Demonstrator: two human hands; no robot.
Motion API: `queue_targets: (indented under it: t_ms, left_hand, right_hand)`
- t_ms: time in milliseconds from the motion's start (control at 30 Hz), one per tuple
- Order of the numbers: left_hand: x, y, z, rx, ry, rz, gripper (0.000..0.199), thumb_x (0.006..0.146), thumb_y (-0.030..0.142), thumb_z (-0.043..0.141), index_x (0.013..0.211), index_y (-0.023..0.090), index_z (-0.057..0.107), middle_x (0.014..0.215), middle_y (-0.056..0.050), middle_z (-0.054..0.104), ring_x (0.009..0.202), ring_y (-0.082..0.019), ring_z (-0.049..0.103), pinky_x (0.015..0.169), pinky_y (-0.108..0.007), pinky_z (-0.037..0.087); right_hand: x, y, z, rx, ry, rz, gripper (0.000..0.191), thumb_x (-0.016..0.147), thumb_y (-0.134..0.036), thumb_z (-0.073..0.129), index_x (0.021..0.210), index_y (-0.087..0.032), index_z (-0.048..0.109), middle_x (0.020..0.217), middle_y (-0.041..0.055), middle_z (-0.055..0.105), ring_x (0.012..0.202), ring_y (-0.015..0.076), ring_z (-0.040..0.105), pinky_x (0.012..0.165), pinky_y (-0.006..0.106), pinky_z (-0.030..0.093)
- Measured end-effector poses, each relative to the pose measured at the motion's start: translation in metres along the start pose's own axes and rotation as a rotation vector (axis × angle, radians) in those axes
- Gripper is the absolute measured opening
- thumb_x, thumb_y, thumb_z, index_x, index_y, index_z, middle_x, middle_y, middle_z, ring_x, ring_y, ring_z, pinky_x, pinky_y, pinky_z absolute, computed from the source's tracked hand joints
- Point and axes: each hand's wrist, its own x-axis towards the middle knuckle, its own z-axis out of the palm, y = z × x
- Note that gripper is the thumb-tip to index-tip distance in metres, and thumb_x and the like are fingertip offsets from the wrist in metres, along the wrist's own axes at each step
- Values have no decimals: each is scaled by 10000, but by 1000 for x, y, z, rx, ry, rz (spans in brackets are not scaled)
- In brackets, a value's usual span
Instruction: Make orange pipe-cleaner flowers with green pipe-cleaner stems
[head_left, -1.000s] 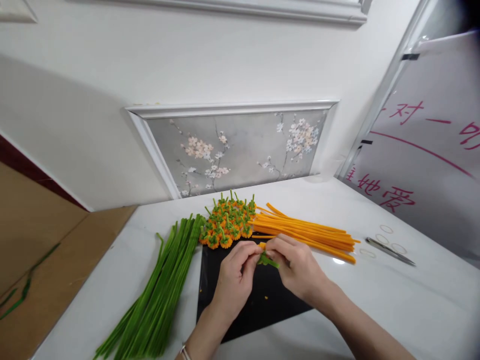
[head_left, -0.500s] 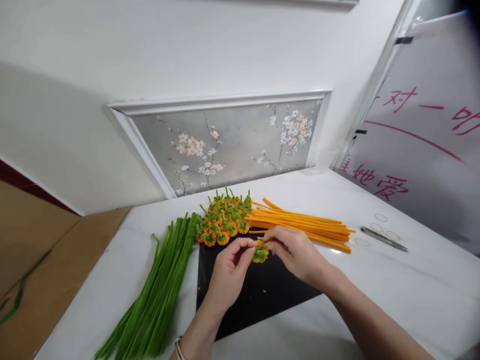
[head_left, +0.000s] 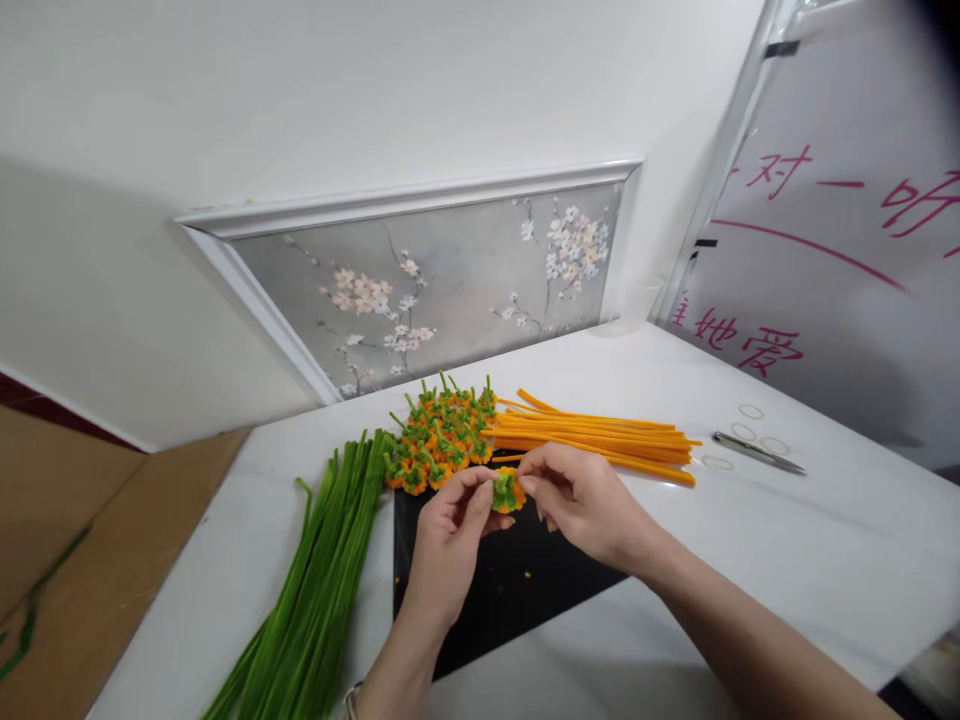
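Note:
A small pipe-cleaner flower, orange with a green centre, is held up over the black mat. My left hand pinches its left side between thumb and fingers. From the right, my right hand has thumb and forefinger closed on the flower's orange edge. Just behind my hands sits a heap of finished-looking orange and green flowers with short green stems pointing up. Orange pipe cleaners lie in a bundle behind my right hand. To the left of my left hand is a long bundle of green pipe cleaners.
Tweezers and several thin rubber rings lie on the white table at right. A cardboard box stands along the left edge. Behind rise a wall with a framed blossom panel and a whiteboard with red writing.
The flower has been turned so more orange shows, and it sits slightly further left. My left fingers now reach beneath it. The whole view has shifted a little.

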Motion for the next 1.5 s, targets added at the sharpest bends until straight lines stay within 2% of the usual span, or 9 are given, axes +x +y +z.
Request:
queue_targets:
  t_ms: [233,467,600,700,867,1000,1100,1300,1500]
  left_hand:
    - [-1,1,2,148,-30,23,198,851,340,604,957,190,678,947,-17,659,757,-123,633,720,-235,569]
    - [-2,0,4,217,-52,72,143,822,264,628,921,170,672,883,-20,680,732,-128,642,693,-221,560]
    - [-2,0,4,235,-64,76,129,818,257,635,898,167,679,843,-14,677,691,-120,635,671,-214,548]
    - [0,0,4,189,-51,41,143,807,269,648,893,162,686,853,-21,678,712,-128,637,681,-224,552]
    - [0,1,1,14,2,-34,166,782,299,687,887,171,689,829,-9,659,703,-106,607,670,-198,537]
    - [-2,8,0,-115,-27,-103,165,769,302,704,889,194,674,833,1,630,718,-98,588,647,-180,525]
    - [-3,15,-2,-7,-62,-25,146,775,292,695,873,192,654,828,-5,618,713,-109,583,619,-183,513]
    - [-8,28,-3,302,-93,199,32,803,214,640,789,187,632,880,-31,655,833,-151,617,751,-225,497]
    - [-13,34,-4,359,-159,238,19,813,205,622,801,191,624,889,-36,662,807,-154,620,713,-229,492]
  right_hand:
    - [2,3,2,-165,23,-31,93,826,-151,523,801,-187,604,617,-20,592,524,111,545,509,214,407]
    - [-3,5,8,-427,72,-256,165,858,-115,445,847,-155,605,777,60,630,655,156,593,592,252,437]
    - [-4,8,11,-548,62,-270,206,881,-122,400,861,-143,605,784,80,620,669,186,607,596,284,439]
    - [-2,8,9,-452,52,-199,175,860,-115,439,838,-155,608,786,67,635,676,181,616,615,283,457]
    - [3,5,2,-76,32,24,100,870,-182,494,874,-190,594,657,-16,594,555,122,591,540,226,469]
    - [2,3,1,208,-32,50,105,873,-218,504,941,-192,580,721,-22,556,516,89,553,486,205,486]
    - [1,0,-4,230,-88,-15,101,837,-218,577,927,-195,616,797,3,571,608,102,571,503,200,502]
    - [0,-5,-18,-48,-108,-350,169,850,-117,564,916,-217,682,892,32,629,803,132,605,732,248,503]
    - [-1,-2,-20,-83,-133,-423,157,884,-155,543,902,-218,686,848,35,621,745,127,601,669,233,500]
